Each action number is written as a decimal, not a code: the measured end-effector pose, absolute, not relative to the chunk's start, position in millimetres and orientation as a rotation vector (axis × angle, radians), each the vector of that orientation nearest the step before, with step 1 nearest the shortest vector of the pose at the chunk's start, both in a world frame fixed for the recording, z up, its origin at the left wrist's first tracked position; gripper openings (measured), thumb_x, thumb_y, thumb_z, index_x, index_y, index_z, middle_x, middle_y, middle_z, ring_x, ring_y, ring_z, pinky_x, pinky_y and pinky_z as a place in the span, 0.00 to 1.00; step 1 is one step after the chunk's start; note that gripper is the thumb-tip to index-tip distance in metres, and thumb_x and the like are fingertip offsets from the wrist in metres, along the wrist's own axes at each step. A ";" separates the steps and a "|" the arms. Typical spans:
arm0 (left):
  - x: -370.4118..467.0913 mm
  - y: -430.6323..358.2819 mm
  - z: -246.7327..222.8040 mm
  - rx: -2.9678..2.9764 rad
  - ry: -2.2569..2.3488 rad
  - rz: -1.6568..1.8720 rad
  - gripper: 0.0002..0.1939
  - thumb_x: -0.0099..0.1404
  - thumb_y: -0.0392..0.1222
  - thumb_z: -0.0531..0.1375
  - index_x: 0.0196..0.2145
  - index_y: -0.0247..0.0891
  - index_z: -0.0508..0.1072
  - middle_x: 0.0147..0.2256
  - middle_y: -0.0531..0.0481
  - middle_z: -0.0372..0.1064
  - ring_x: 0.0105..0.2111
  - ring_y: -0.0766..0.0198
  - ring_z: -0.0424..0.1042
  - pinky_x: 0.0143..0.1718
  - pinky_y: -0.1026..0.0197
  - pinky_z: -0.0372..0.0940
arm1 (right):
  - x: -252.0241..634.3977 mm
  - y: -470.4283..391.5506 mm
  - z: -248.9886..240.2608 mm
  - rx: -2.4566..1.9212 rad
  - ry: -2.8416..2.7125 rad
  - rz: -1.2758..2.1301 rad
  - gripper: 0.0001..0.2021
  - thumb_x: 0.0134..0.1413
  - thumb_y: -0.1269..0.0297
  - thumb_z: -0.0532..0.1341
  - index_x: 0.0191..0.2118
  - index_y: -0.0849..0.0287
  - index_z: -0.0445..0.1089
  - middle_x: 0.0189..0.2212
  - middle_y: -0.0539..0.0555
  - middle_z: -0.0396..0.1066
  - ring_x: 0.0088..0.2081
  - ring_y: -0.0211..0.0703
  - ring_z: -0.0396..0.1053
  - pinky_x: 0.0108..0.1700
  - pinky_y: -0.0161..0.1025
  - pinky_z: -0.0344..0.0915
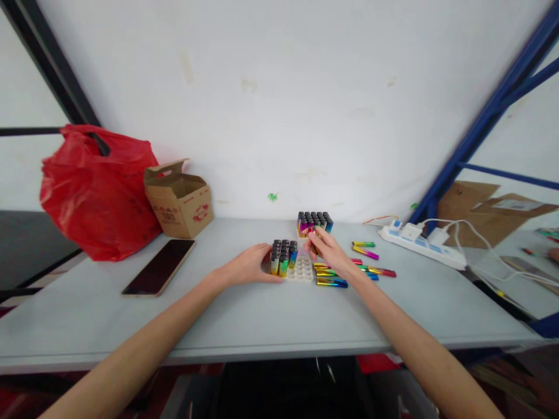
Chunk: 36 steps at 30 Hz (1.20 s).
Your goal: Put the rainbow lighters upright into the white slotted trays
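Observation:
A white tray with round holes [301, 271] lies on the grey table, its left part filled with upright black-topped lighters [283, 259]. My left hand [253, 265] is curved round the tray's left side, thumb and fingers apart, resting against it. Above the tray's right part, my right hand [325, 247] is closed on a red lighter [311, 231]. Behind it stands a full block of upright lighters [315, 221]. Several shiny coloured lighters [332, 283] lie flat to the right of the tray, partly below my right forearm.
On the left are a phone [159, 267], an open cardboard box [180, 201] and a red plastic bag [98, 192]. A white power strip [421, 247] with plugs and cables lies on the right, near brown cardboard [463, 206] and a blue frame [489, 116].

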<state>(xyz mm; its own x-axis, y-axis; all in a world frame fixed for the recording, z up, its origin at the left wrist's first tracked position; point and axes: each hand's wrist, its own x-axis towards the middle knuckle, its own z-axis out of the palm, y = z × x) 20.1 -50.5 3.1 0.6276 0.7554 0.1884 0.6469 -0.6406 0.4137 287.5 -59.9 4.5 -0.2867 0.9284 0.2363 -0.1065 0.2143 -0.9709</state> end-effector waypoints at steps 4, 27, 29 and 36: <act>20.1 -50.1 2.8 2.550 1.151 0.490 0.33 0.52 0.72 0.69 0.38 0.39 0.70 0.39 0.44 0.74 0.37 0.51 0.73 0.37 0.53 0.66 | 282.1 -66.9 0.7 -0.861 -1.346 1.453 0.26 0.56 0.34 0.66 0.37 0.54 0.64 0.22 0.41 0.52 0.19 0.30 0.45 0.22 0.30 0.43; 20.3 -50.3 4.5 2.521 1.145 0.467 0.34 0.53 0.71 0.69 0.41 0.38 0.71 0.41 0.43 0.75 0.39 0.49 0.74 0.40 0.53 0.66 | 277.9 -78.7 4.7 -0.982 -1.695 0.932 0.28 0.65 0.32 0.54 0.42 0.55 0.71 0.31 0.50 0.66 0.30 0.41 0.66 0.32 0.39 0.67; 20.0 -49.8 3.7 2.534 1.146 0.466 0.34 0.54 0.71 0.69 0.41 0.38 0.71 0.41 0.43 0.75 0.40 0.49 0.74 0.40 0.53 0.66 | 279.6 -83.6 7.7 -1.012 -1.821 0.625 0.26 0.65 0.35 0.57 0.41 0.56 0.72 0.37 0.54 0.69 0.39 0.46 0.70 0.42 0.43 0.70; 19.6 -49.2 3.2 2.523 1.131 0.486 0.35 0.52 0.71 0.69 0.42 0.38 0.72 0.41 0.43 0.75 0.39 0.51 0.74 0.41 0.54 0.66 | 280.3 -90.9 6.7 -1.114 -1.998 0.479 0.20 0.69 0.42 0.58 0.35 0.54 0.71 0.28 0.51 0.76 0.29 0.45 0.70 0.36 0.42 0.66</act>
